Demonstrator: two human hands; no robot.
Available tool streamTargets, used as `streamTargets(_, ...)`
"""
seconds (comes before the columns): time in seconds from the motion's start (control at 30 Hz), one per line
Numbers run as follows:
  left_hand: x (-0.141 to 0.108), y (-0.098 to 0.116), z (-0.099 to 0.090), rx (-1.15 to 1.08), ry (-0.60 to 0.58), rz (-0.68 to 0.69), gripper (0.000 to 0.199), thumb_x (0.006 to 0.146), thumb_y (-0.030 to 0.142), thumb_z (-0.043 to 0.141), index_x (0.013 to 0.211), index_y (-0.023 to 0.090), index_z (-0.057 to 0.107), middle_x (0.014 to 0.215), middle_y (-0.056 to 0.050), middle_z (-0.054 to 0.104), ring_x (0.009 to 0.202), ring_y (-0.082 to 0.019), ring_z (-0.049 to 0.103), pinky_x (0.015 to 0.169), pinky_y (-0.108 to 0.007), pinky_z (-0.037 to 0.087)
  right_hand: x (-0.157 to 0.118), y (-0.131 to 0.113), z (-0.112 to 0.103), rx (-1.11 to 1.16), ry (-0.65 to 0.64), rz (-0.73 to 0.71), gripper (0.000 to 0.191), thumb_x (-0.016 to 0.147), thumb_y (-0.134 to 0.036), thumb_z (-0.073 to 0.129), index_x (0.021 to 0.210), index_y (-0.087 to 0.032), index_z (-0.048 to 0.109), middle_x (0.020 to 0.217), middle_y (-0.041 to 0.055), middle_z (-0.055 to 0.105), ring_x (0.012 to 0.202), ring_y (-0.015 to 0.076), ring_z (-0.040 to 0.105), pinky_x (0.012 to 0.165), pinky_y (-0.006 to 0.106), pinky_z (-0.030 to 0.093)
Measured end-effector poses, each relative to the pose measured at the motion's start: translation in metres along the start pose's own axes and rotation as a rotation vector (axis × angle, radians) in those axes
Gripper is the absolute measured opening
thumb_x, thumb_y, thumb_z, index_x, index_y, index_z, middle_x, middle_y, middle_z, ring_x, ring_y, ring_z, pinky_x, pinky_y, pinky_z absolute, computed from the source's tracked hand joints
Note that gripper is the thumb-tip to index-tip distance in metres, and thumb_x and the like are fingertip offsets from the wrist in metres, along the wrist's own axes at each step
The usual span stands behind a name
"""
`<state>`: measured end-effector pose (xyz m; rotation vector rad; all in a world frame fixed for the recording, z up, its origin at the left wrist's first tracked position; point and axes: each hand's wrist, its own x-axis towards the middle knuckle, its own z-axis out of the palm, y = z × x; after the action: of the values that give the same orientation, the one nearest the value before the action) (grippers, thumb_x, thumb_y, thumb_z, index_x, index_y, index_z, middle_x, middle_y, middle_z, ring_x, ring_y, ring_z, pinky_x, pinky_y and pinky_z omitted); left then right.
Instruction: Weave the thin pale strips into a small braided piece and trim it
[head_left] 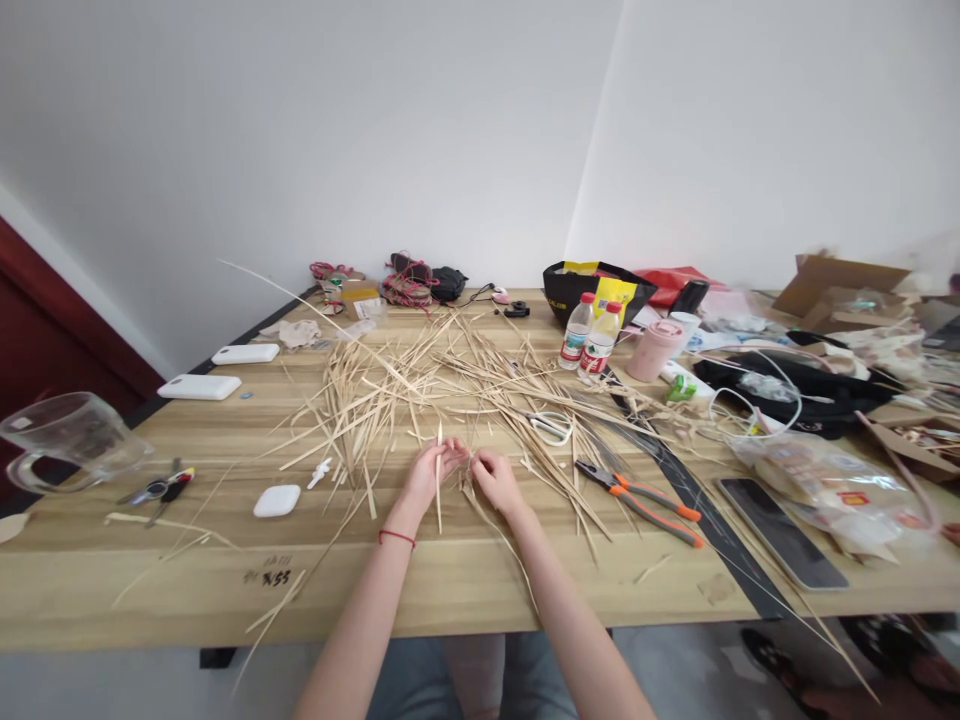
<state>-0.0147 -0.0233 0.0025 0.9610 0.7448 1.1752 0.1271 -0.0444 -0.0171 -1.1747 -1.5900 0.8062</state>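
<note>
Just above the wooden table, my left hand [429, 478], a red cord on its wrist, has curled fingers around pale plant strips. One flat strip [439, 500] runs lengthwise across that hand. Close beside it, my right hand [496, 484] is closed in a pinch on a thin strip [487, 518], whose long tail hangs toward the table's front edge. A small bunched bit of strips lies between the fingertips; its exact shape is too small to make out. Beyond both hands spreads a loose heap of dry strips [390, 385].
White-handled scissors [553, 428] and orange-handled pliers [645, 500] lie right of my hands. Further right are a phone [784, 535], two bottles [586, 340] and a pink cup [654, 350]. At left are a white case [277, 501] and a glass mug [75, 440].
</note>
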Motion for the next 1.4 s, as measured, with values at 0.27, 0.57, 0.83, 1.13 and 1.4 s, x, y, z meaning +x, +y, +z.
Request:
streamTargets(0.27, -0.002, -0.002, 0.0, -0.038, -0.009, -0.022, 0.009, 0.071, 0.021, 0.05, 0.076, 0.016, 0.055, 0.082, -0.006, 0.064, 0.08, -0.02, 0.062, 0.076, -0.034, 0.05, 0.0, -0.001, -0.001, 0.017, -0.021, -0.016, 0.028, 0.082, -0.031, 0.04, 0.058, -0.018, 0.047, 0.055, -0.0025, 0.047, 0.054, 0.0119, 0.041, 0.054, 0.023, 0.031)
streamTargets(0.57, 0.0, -0.003, -0.003, -0.204, 0.056, -0.045, 0.007, 0.066, 0.017, 0.057, 0.072, 0.013, 0.057, 0.067, -0.001, 0.058, 0.057, -0.01, 0.054, 0.066, -0.028, 0.049, 0.004, 0.007, 0.002, 0.054, 0.096, 0.051, 0.029, 0.081, -0.033, 0.04, 0.056, -0.018, 0.042, 0.052, -0.0047, 0.041, 0.052, 0.0102, 0.038, 0.053, 0.022, 0.028)
streamTargets(0.83, -0.002, 0.002, -0.007, -0.094, 0.184, -0.011, 0.018, 0.066, 0.024, 0.06, 0.079, 0.015, 0.05, 0.067, 0.003, 0.055, 0.048, -0.005, 0.047, 0.046, -0.018, 0.038, 0.004, 0.002, -0.002, 0.141, 0.113, 0.073, 0.029, 0.08, -0.032, 0.04, 0.055, -0.018, 0.043, 0.052, -0.004, 0.041, 0.052, 0.01, 0.039, 0.053, 0.021, 0.03)
streamTargets(1.13, -0.001, 0.001, -0.005, 0.216, 0.266, 0.033, 0.05, 0.062, 0.039, 0.071, 0.102, 0.018, 0.048, 0.089, -0.004, 0.062, 0.057, -0.008, 0.056, 0.051, -0.021, 0.043, -0.002, 0.002, 0.001, 0.116, -0.144, -0.021, 0.014, 0.065, -0.019, 0.047, 0.052, -0.016, 0.048, 0.05, -0.0042, 0.042, 0.05, 0.0084, 0.037, 0.05, 0.02, 0.029)
streamTargets(1.4, -0.001, -0.003, -0.005, 0.325, 0.31, 0.049, 0.048, 0.065, 0.045, 0.067, 0.1, 0.014, 0.057, 0.082, -0.006, 0.067, 0.041, -0.004, 0.043, 0.037, -0.018, 0.03, -0.006, -0.014, -0.003, -0.033, -0.344, -0.152, 0.014, 0.06, -0.014, 0.047, 0.048, -0.016, 0.042, 0.049, -0.0055, 0.037, 0.049, 0.0068, 0.033, 0.05, 0.019, 0.027)
